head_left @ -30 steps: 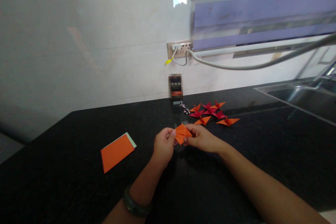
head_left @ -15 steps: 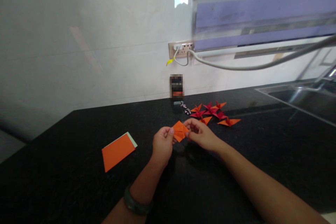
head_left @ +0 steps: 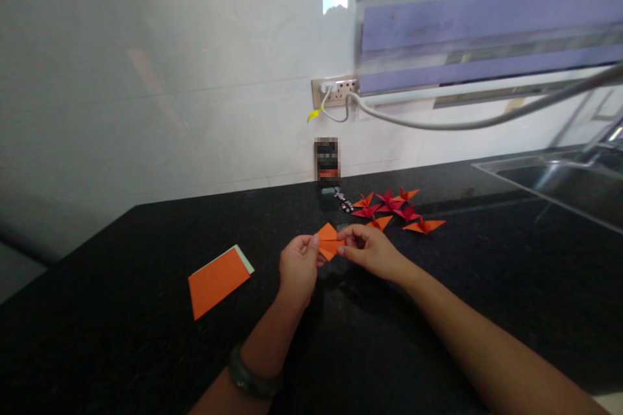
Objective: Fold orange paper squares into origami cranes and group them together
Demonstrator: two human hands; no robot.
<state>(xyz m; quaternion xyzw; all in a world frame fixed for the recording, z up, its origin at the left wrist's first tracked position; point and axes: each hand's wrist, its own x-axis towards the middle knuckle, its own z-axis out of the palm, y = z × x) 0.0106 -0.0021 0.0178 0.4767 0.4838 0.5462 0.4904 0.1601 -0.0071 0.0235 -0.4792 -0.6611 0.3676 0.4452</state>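
Note:
A small piece of folded orange origami paper (head_left: 329,242) is held just above the black counter, with creases across its face. My left hand (head_left: 299,266) pinches its left corner, thumb on top. At its right edge, the thumb and fingers of my right hand (head_left: 372,251) close on the paper. Beyond my right hand lie several folded paper cranes, among them an orange crane (head_left: 424,227) and a red crane (head_left: 389,202). To the left of my left hand rests a stack of orange paper (head_left: 219,282) with a pale green sheet showing at its edge.
A phone-like device with a blurred screen (head_left: 327,162) leans against the wall, a beaded strap (head_left: 344,201) beside it. A sink (head_left: 559,185) is set into the black counter (head_left: 121,337) at the right. Above hang a wall socket (head_left: 335,91) and a grey cable (head_left: 438,123).
Both hands have shifted slightly left with the orange paper. My right fingers have moved along its right side, and the paper's visible outline has changed a little.

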